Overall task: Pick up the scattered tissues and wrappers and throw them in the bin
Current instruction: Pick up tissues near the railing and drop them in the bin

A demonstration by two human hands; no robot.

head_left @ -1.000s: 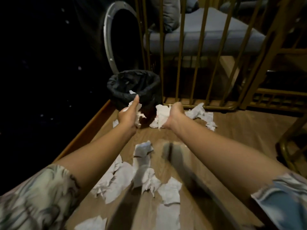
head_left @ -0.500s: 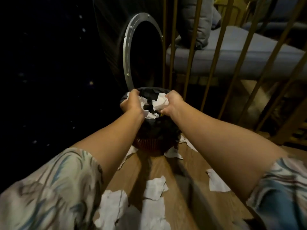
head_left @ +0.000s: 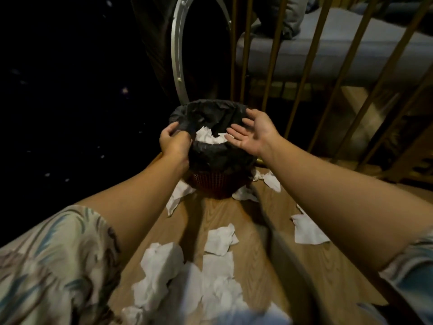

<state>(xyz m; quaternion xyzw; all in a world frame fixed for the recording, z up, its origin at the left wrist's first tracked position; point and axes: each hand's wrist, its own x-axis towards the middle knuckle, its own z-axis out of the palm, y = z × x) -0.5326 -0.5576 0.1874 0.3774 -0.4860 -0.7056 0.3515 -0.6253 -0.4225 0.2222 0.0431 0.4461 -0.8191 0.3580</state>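
- Tissues (head_left: 210,240) lie scattered on the floor (head_left: 276,254) in front of the bin (head_left: 218,160); some white ones sit inside the bin.
- Left hand (head_left: 174,143) pinches the bin's black liner (head_left: 206,113) at the rim; right hand (head_left: 254,132) hovers over the bin, fingers (head_left: 234,132) spread and empty.
- Risk: tugging the liner could tip the bin, spilling tissues.

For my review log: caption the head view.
Right hand open over the bin, left hand at its rim, tissues still on the floor.
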